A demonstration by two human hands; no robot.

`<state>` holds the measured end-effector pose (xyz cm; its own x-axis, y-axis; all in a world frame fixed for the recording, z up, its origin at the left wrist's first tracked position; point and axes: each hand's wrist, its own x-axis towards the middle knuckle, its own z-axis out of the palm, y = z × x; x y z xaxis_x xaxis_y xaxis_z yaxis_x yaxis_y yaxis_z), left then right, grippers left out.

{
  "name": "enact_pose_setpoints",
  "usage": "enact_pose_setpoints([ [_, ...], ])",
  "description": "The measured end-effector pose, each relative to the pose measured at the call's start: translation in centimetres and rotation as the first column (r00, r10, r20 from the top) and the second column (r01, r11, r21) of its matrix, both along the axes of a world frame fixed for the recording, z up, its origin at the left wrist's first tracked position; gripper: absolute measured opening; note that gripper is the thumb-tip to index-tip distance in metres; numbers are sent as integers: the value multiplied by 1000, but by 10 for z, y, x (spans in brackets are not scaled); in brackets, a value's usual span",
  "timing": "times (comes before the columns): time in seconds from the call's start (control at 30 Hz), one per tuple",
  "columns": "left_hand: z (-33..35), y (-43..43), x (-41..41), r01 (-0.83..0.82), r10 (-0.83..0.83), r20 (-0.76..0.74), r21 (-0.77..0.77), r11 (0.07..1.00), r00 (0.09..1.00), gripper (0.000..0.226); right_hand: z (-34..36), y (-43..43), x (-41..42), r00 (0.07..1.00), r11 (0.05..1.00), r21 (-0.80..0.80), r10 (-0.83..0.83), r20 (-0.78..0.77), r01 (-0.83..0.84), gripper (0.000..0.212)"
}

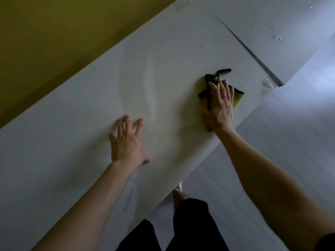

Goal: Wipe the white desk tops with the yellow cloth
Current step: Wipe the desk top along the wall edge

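Mustard-yellow wall (45,42) fills the upper left, running along the far edge of the white counter (72,133). The counter cuts diagonally across the view.

Left hand (126,142): palm down on the counter, fingers spread wide, holding nothing. Fingertips are slightly blurred.

Damp streaks (146,87) sit just beyond it, faint wavy bands running away from the person.

Dark trousers (190,223) at bottom centre, with a foot (178,189) below the counter's near edge.

Right hand (220,104): flat on the yellow cloth (238,98), fingers straight and close together, pressing it to the counter, with no pinch or curl visible. The cloth lies near the counter's near edge, towards its right end. It is bunched, with black trim and a black loop (223,71) sticking out past the fingertips. The yellow shows mostly on the right of the hand.

Seam (250,51): a thin dark gap right of the cloth, separating this top from a second counter (272,24) at upper right. A few water drops (280,38) lie on that one.

Pale plank floor (290,142) covers the right side, with a bright glare patch at the far right.
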<state>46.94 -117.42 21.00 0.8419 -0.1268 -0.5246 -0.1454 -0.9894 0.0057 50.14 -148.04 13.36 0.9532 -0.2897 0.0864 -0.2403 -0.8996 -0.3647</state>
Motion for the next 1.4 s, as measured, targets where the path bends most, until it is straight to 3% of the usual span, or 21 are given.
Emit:
enact_pose_setpoints([
  [0.07,-6,-6,-2,-22,22,-2,24,999,1000,151,3,62,-39,1000,1000,12,25,2,-25,60],
  [0.17,-11,-6,-3,-1,1,-2,53,999,1000,148,4,138,-113,902,900,111,430,-51,-422,53],
  [0.23,-13,-5,-3,10,-11,14,64,998,1000,144,-1,121,-125,779,776,110,627,-22,-622,50],
  [0.3,-13,-6,-3,11,-12,9,74,997,1000,149,-6,67,-104,746,741,89,665,47,-666,45],
  [0.4,-13,-5,-2,25,-24,-8,100,995,1000,153,-6,-38,-60,937,937,59,342,66,-345,41],
  [0.47,-13,-5,-2,22,-21,-12,103,994,1000,154,-1,-85,-36,996,996,8,86,-4,-86,53],
  [0.53,-11,-6,-1,32,-29,-22,114,993,999,154,-6,-68,-30,996,996,1,-85,-11,85,61],
  [0.6,-8,-10,-1,6,-2,-33,109,994,999,153,-3,3,-53,994,994,23,-108,-6,108,63],
  [0.67,-3,-17,3,-18,24,-45,125,992,999,152,-1,78,-93,976,974,73,215,-10,-214,58],
  [0.73,1,-23,5,1,7,-55,139,990,998,150,0,111,-125,824,824,94,564,-44,-559,52],
  [0.8,4,-28,10,8,2,-59,181,983,998,141,-5,88,-124,738,740,70,672,-53,-669,52],
  [0.87,11,-38,16,22,-11,-52,222,975,999,121,-7,36,-102,809,809,71,587,-28,-584,52],
  [0.97,19,-58,29,78,-90,45,220,972,995,102,-10,-63,-55,967,967,-1,254,-13,-254,53],
  [1.03,19,-75,36,111,-126,84,164,980,988,108,-8,-110,-26,999,1000,-9,12,-36,-12,56],
  [1.13,12,-102,48,127,-133,48,99,987,990,126,-7,-92,-16,974,974,30,-224,-38,226,58],
  [1.2,5,-117,63,110,-112,13,85,990,994,144,-6,-41,-36,989,988,45,-146,-21,147,58],
  [1.27,-2,-126,81,103,-103,-2,89,991,995,164,-5,5,-68,994,993,63,106,-26,-104,55],
  [1.33,-9,-129,92,101,-100,-19,96,990,995,176,-8,15,-92,931,931,50,363,-37,-361,52],
  [1.4,-15,-129,96,111,-107,-41,105,988,993,182,-13,-17,-88,865,865,24,502,-18,-502,50],
])
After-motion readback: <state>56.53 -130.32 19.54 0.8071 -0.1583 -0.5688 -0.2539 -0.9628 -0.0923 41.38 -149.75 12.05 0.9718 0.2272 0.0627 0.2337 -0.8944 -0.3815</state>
